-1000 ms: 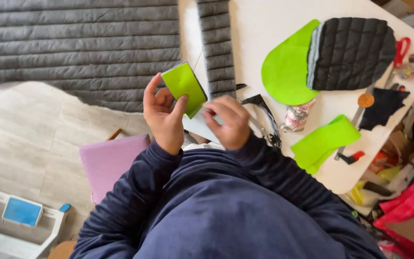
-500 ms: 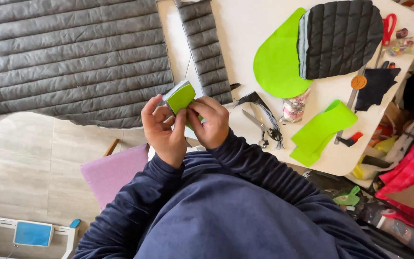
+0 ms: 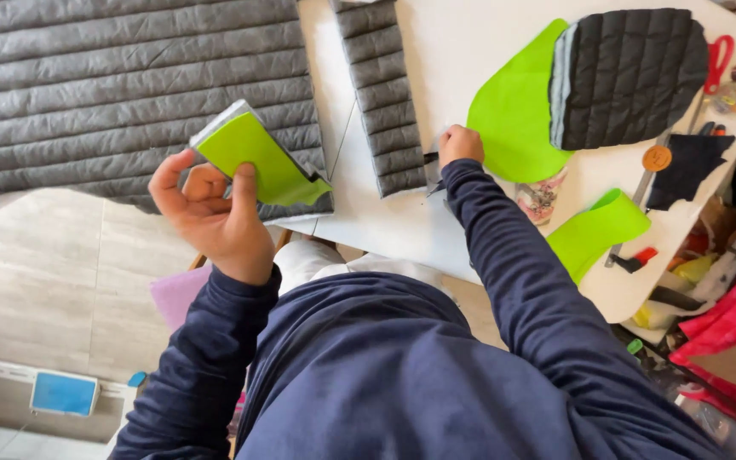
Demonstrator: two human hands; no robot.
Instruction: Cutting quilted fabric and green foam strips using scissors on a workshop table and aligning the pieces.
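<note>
green pieces (image 3: 513,115) 3 | quilted panels (image 3: 121,85) 3 | scissors (image 3: 715,60) 1

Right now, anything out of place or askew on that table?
Mostly tidy. The big grey quilted panel hangs off the white table's near edge, its cut edge ragged over the floor. The green strip lies curled, partly off the edge. Left hand holds a folded green-and-grey piece; right hand rests on the table.

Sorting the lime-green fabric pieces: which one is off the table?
The small green piece pinched in the left hand; the large rounded piece and folded strip lie on the table.
</note>
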